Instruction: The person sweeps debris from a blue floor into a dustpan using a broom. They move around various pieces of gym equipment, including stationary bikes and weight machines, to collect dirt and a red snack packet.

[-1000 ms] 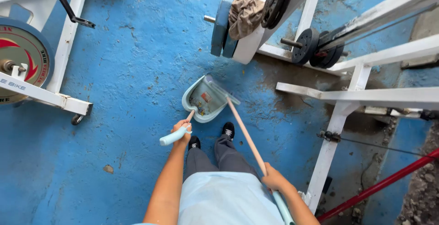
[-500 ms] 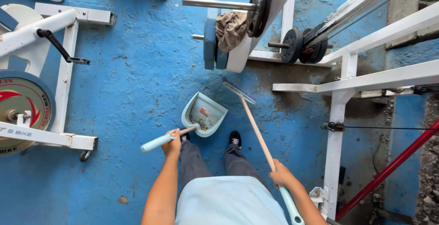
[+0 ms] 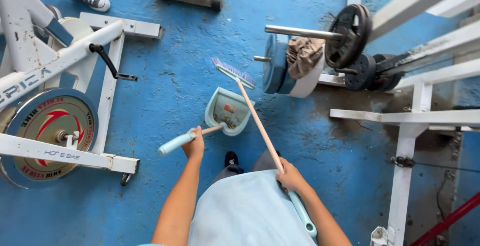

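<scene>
Blue painted floor point(image 3: 165, 101), worn and cracked, spreads under white gym frames. At its middle a pale dustpan point(image 3: 228, 111) rests on the floor with bits of litter inside. The left hand point(image 3: 194, 146) has its grip closed around the dustpan's long handle, just above the pale blue end. The right hand point(image 3: 291, 180) has its grip closed around the wooden stick of a broom point(image 3: 234, 73), whose purple bristles sit just beyond the dustpan's far rim. An exercise bike point(image 3: 50, 121) stands left; weight plates point(image 3: 352, 36) hang right.
</scene>
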